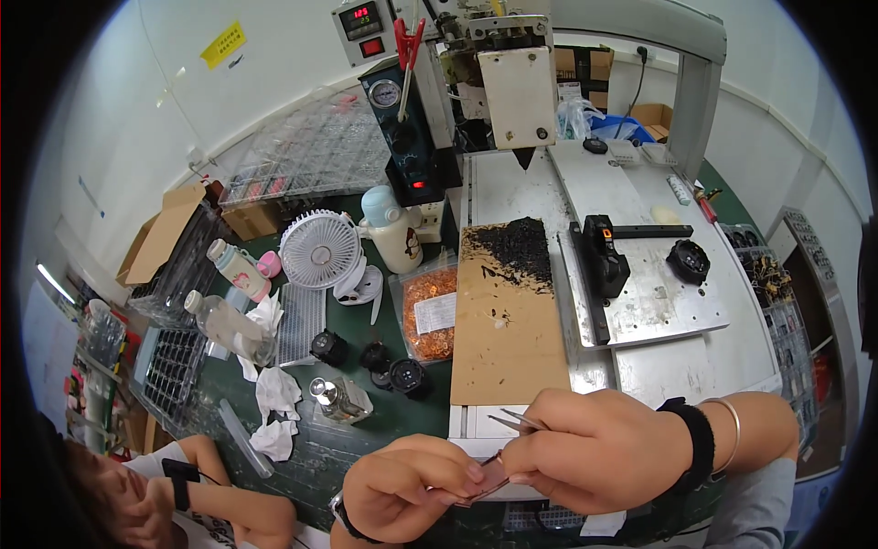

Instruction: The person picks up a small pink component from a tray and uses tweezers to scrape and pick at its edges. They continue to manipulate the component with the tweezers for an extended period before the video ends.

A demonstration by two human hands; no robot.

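Note:
Close to the bench's front edge, my left hand (402, 483) is closed, pinching a small flat copper-pink piece (488, 479) between thumb and fingers. My right hand (590, 450) is closed too; metal tweezers (518, 420) stick out of it toward the left, over the knuckles. Its fingertips meet the right end of the pink piece, so both hands are on it. What exactly the piece is, I cannot tell. Just beyond the hands lies a brown board (508, 352) with a heap of small black parts (523, 249) at its far end.
Right of the board, a metal machine bed (672, 316) bears a black fixture (604, 265) under a pointed machine head (519, 101). To the left are a bag of copper-coloured parts (430, 306), a fan (320, 249), bottles, black round parts and tissues. Another person sits at lower left.

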